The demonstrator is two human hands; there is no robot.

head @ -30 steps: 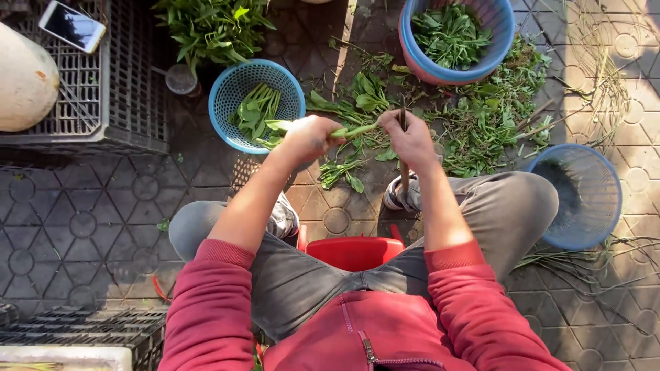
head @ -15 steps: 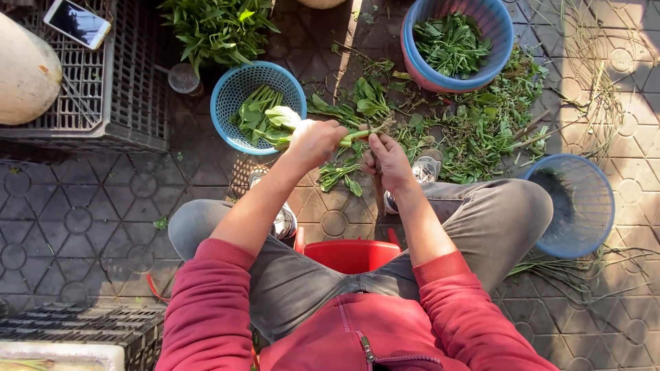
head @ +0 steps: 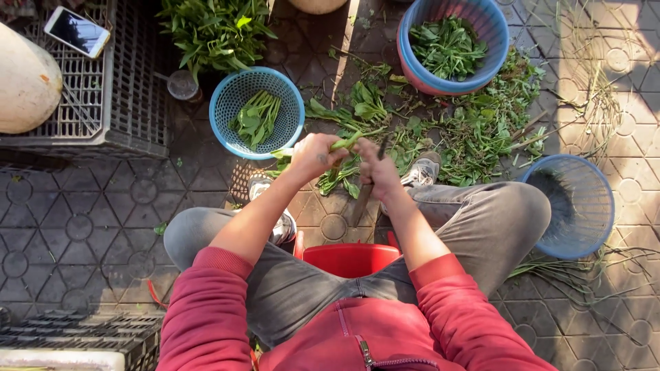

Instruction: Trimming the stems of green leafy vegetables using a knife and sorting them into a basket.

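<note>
Green stem [head: 346,143], pale and slim with darker leaves hanging off its lower part, sits pinched between your two hands, just beside and to the right of the small blue basket [head: 256,113], above the paved ground. Your left hand [head: 314,156] is curled around the stem's near end, fingers pressed together over it so that only a short light-green length shows past the knuckles. Your right hand [head: 377,170] meets it from the other side, thumb and fingertips closed on the same stem, touching your left hand; whether it also grips the dark thin blade-like thing below it you cannot tell. The basket itself holds a loose handful of trimmed green stalks [head: 254,118] lying roughly side by side. Further right of the basket, a heap of leafy cuttings [head: 474,130] spreads over the tiles, and beyond it stands a larger blue tub [head: 414,63] filled with picked leaves. Well to the right of the basket a deep blue mesh bin [head: 574,206] stands. Left of the basket a black crate [head: 130,103] carries a phone [head: 77,31]. Below the basket, between your knees, shows a red stool [head: 350,258].
</note>
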